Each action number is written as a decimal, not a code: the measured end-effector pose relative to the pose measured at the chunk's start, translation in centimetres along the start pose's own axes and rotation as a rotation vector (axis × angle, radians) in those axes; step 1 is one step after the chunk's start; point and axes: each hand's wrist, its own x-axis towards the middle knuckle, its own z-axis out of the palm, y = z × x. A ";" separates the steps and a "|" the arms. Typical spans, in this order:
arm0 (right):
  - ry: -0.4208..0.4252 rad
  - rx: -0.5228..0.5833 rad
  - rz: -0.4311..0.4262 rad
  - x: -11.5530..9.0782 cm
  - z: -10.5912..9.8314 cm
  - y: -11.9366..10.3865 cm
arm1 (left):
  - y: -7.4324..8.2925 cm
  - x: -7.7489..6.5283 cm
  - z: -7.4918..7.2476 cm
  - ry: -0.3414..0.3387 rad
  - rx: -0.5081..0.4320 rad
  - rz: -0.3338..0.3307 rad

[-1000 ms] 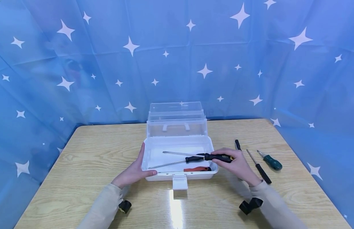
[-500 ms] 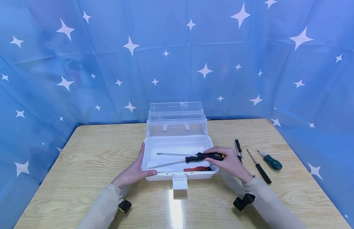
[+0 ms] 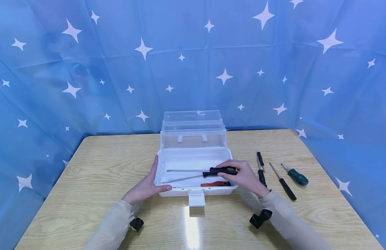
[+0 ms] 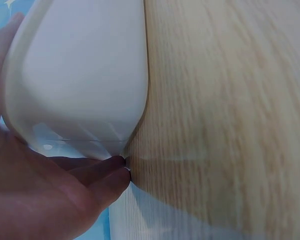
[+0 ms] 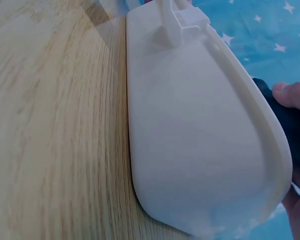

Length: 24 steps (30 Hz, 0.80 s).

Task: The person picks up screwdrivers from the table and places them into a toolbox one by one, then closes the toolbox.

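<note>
A white toolbox [image 3: 163, 163] stands with its clear lid [image 3: 193, 139] raised. My left hand [image 3: 147, 187] braces its front left corner, thumb along the front rim and straight fingers against the side, as the left wrist view also shows. Over the box's right part, my right hand [image 3: 239, 175] grips the black handle of a screwdriver [image 3: 188, 170], its shaft pointing left and about level. Below it in the box lie another black-handled screwdriver [image 3: 183, 178] and a red-handled tool [image 3: 214, 184], its far end hidden by the rim. In the right wrist view the black handle [image 5: 285, 120] shows beyond the box wall.
Right of the box on the wooden table [image 3: 111, 156] lie several screwdrivers: a green-handled one [image 3: 297, 177], a black-handled one [image 3: 286, 189], and two dark ones [image 3: 260, 168] close together, one partly behind my right hand. A starry blue curtain [image 3: 193, 69] hangs behind.
My right hand has moved left and slightly down with the screwdriver, further over the box. More of the dark screwdrivers behind it shows. My left hand has stayed at the box corner.
</note>
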 end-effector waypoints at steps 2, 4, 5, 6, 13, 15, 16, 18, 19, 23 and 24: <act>-0.017 0.005 0.035 0.1 0.1 0.0 | 0.0 0.0 0.0 -0.001 -0.003 0.001; -0.036 0.015 0.058 0.3 0.3 0.1 | 0.0 0.0 0.0 0.000 0.000 -0.004; -0.044 0.018 0.073 0.4 0.5 0.5 | 0.0 0.0 0.0 0.000 0.000 -0.006; -0.049 0.018 0.081 0.4 0.6 0.9 | 0.0 0.0 0.0 0.000 0.001 -0.007; -0.047 -0.025 0.071 0.7 1.7 3.5 | 0.0 0.0 0.0 -0.001 0.014 -0.008; -0.049 -0.026 0.068 0.8 1.7 3.6 | 0.0 0.0 0.0 0.000 0.015 -0.008; -0.053 -0.025 0.066 0.8 1.8 3.5 | 0.0 0.0 0.0 0.001 0.018 -0.011; -0.064 -0.030 0.066 0.9 1.7 3.5 | 0.1 0.0 0.0 0.001 0.019 -0.017; -0.069 -0.033 0.068 1.0 1.7 3.4 | 0.1 -0.1 0.0 0.003 0.021 -0.023; -0.083 -0.050 0.091 1.2 1.8 3.3 | 0.2 -0.2 0.0 0.010 0.027 -0.039; -0.086 -0.059 0.093 1.3 1.8 3.2 | 0.3 -0.2 0.0 0.011 0.027 -0.041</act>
